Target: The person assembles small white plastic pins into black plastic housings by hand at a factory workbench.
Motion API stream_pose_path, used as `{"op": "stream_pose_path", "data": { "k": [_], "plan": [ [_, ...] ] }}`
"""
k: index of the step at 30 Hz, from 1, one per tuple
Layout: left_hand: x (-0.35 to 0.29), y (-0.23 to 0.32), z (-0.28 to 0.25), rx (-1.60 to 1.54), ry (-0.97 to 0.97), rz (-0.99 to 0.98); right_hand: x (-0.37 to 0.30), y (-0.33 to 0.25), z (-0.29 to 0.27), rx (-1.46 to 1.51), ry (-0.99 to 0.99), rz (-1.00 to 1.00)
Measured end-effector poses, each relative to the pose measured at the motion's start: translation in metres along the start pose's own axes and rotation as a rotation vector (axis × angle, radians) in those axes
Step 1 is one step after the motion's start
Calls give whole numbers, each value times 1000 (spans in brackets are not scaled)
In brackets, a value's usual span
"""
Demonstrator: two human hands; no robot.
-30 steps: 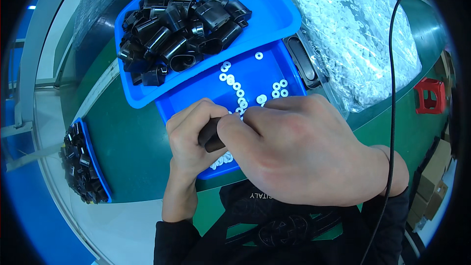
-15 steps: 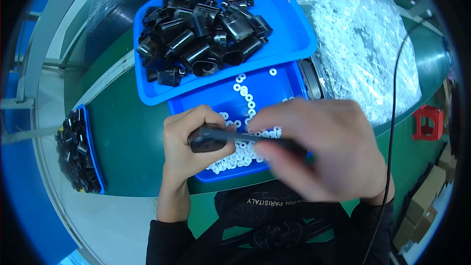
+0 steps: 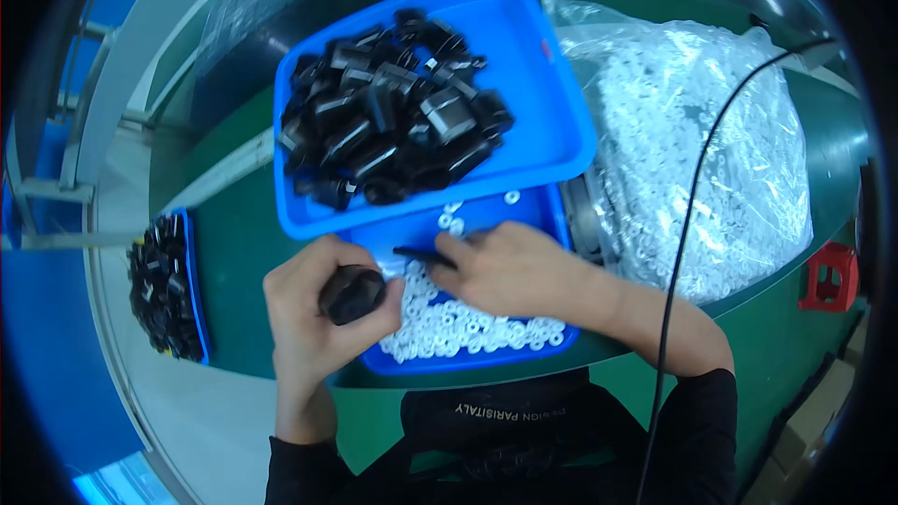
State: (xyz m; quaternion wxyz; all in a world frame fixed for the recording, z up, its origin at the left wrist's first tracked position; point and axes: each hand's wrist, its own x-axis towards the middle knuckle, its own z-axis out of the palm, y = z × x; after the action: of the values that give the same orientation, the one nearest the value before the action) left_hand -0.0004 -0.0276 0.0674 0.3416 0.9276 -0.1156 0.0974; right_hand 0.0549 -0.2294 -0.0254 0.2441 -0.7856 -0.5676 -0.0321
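Observation:
My left hand (image 3: 313,304) is closed around a glossy black plastic housing (image 3: 352,295), its end turned up. In my right hand (image 3: 510,266) is a slim, dark, stick-like tool (image 3: 421,255), pinched near its end; whether it is tweezers I cannot tell. The tool points left, over the lower blue tray (image 3: 561,224). Small white ring washers (image 3: 449,329) are heaped along that tray's near side, with a few scattered farther back. Part of the tray is hidden by my hands and by the upper tray.
A larger blue tray (image 3: 582,145) holding a pile of black housings (image 3: 383,122) overlaps the far part of the washer tray. A clear bag of white washers (image 3: 702,159) lies at right. Another tray of black parts (image 3: 168,290) stands far left. A black cable (image 3: 687,215) hangs across the right; a red stool (image 3: 830,278) stands beyond.
My right hand has moved with the tool from the housing's end to over the washers. My left hand, still holding the housing, has shifted slightly left and down. The whole view has shifted a little.

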Motion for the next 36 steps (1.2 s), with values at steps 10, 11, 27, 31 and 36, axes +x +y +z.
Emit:
{"op": "stream_pose_path", "data": {
  "k": [10, 11, 27, 31, 36],
  "plan": [
    [207, 58, 53, 263, -345, 292, -11, -6, 22, -23, 155, -66],
    [234, 50, 71, 272, -382, 359, -12, -5, 21, -25, 165, -69],
    [338, 10, 200, 773, -445, 195, -5, -11, 32, -5, 93, -150],
    [297, 44, 137, 535, -332, 453, -13, -4, 22, 59, 124, -57],
    [216, 35, 44, 639, -356, 308, -13, -4, 10, 2, 94, 40]
  ]
}}
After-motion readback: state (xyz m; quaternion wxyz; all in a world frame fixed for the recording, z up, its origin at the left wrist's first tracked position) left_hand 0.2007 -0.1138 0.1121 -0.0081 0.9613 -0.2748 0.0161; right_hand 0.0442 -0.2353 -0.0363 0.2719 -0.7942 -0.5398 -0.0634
